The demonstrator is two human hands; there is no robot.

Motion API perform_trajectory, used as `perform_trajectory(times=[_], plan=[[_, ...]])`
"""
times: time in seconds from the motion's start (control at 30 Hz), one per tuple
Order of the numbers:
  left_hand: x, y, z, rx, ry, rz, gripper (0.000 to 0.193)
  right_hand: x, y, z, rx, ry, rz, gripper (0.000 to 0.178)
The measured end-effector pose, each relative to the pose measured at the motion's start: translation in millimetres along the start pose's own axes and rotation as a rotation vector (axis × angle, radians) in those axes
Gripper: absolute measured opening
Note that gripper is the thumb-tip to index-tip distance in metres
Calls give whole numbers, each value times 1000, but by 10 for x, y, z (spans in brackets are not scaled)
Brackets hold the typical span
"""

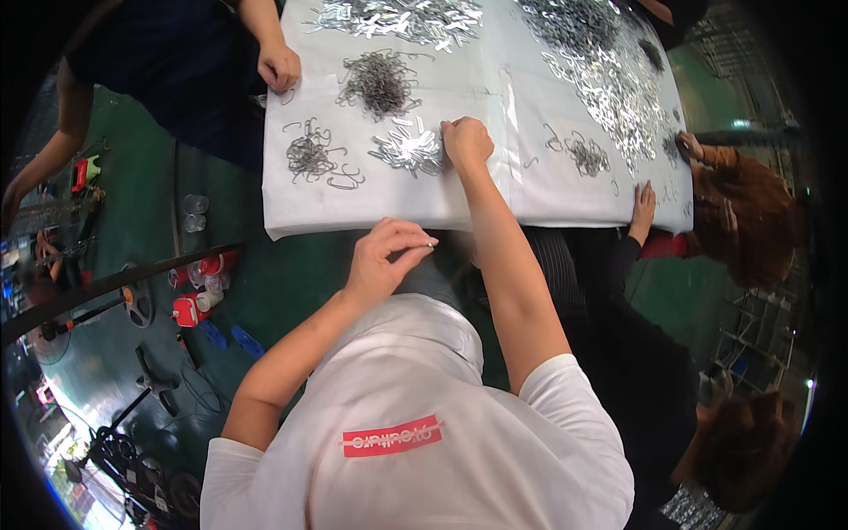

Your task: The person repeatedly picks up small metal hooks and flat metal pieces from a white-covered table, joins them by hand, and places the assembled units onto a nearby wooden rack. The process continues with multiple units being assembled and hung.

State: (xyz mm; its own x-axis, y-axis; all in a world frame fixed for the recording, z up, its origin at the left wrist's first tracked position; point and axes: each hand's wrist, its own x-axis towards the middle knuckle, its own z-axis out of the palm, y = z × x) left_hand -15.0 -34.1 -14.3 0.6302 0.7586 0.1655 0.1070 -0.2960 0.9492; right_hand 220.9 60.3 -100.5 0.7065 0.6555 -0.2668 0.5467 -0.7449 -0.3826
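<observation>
My left hand [382, 262] is in front of the table's near edge, thumb and fingertips pinched together. A tiny light speck shows at the fingertips, too small to name. My right hand [468, 144] rests curled on the white-covered table [380, 210], at the right side of a small pile of shiny flat metal pieces [408, 150]. What its fingers hold, if anything, is hidden. To the left of that pile lies a small heap of dark bent wire hooks [309, 157]. A larger heap of wire hooks [378, 84] sits just beyond.
Farther back spread shiny metal pieces [402, 18]; more pieces [618, 106] and hooks [587, 157] lie right. A co-worker's hand [279, 67] rests at the table's left edge. Other people's hands [646, 208] touch the right side. A red container [190, 309] stands on the floor.
</observation>
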Motion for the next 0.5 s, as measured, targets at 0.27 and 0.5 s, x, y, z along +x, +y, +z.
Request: perform_trajectory(times=[0.27,0.5], plan=[[-98,48,4,-89,60,-140,16,38,91,25,136,-54,-225,27],[-103,32,-20,-59,38,-84,16,-1474,383,-664,1180,-372,-161,11]])
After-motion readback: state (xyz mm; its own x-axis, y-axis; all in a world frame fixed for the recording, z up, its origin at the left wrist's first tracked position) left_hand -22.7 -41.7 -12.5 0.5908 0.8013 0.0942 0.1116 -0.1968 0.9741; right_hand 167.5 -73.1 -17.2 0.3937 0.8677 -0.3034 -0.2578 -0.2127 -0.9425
